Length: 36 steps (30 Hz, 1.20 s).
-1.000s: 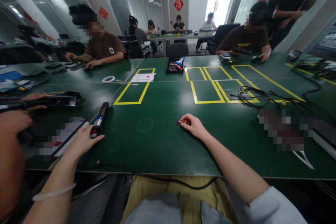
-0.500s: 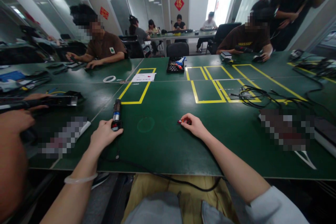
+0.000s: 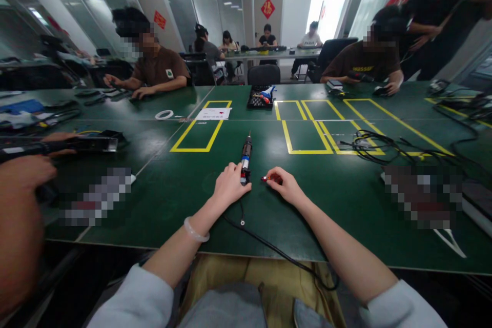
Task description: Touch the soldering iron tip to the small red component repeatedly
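My left hand (image 3: 231,184) is wrapped round the lower end of a dark tool with a blue band (image 3: 246,156) and a thin metal tip that points away from me. A black cable (image 3: 277,248) trails from near this hand over the table's front edge. Just to the right, my right hand (image 3: 280,183) pinches a small red object (image 3: 265,179), partly hidden by the fingers. Both hands are low over the green table (image 3: 200,215), with a small gap between the tool and the red object.
Yellow tape outlines (image 3: 190,150) mark the table. A black tray (image 3: 259,105) with coloured items stands at the back. Black cables (image 3: 361,141) lie at the right, a tape roll (image 3: 164,115) at the back left. A person's arm (image 3: 23,179) reaches in at the left; two people sit opposite.
My left hand has carried the dark tool rightward, close to my right hand, and the cable has shifted with it. My right hand has hardly moved and still pinches the red object.
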{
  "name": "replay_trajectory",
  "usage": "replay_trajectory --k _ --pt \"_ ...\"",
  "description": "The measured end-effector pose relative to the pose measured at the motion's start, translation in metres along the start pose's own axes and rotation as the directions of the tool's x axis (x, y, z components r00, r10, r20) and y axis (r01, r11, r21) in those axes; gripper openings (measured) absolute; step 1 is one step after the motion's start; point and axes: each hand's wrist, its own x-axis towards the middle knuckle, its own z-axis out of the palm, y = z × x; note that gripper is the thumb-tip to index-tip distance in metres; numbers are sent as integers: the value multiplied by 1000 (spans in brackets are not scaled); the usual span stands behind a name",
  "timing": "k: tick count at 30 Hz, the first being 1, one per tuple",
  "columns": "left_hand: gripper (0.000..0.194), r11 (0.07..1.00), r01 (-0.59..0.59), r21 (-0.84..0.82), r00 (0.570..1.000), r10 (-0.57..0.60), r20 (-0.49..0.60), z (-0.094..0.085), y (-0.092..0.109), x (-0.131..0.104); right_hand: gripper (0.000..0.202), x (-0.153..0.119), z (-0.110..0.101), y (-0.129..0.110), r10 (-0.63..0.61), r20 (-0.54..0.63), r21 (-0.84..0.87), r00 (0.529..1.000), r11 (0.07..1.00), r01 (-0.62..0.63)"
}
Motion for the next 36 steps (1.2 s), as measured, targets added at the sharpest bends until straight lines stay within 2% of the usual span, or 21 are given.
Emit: replay_trajectory --k 4,8,12,18,24,28,31,36 --pt "60 997 -70 -45 997 71 14 2 30 2 4 -1 0 1 -25 -23 -55 999 998 24" --pt "54 992 -108 -62 994 110 27 1 46 2 4 -1 0 2 -20 7 -112 1000 994 21" --pt "53 993 -111 -42 993 113 24 0 49 2 3 0 -1 0 -3 -13 -115 1000 993 2" --pt "56 991 -126 -54 992 125 -6 4 49 2 12 -1 -3 -7 43 -37 -149 998 988 -48" --pt "54 993 -104 -60 994 102 -50 9 51 7 15 -2 -5 -7 19 -40 -140 999 990 -25" --pt "59 994 -110 -23 993 108 -51 9 45 7 16 -3 -5 -6 12 6 -93 1000 996 -12" --pt "61 993 -117 20 992 118 -52 5 32 3 17 -4 -5 -5 23 21 -67 1000 998 -22" --pt "62 995 -43 94 999 45 -24 -5 -10 -9 17 -5 -6 -3 45 29 -78 999 996 -42"
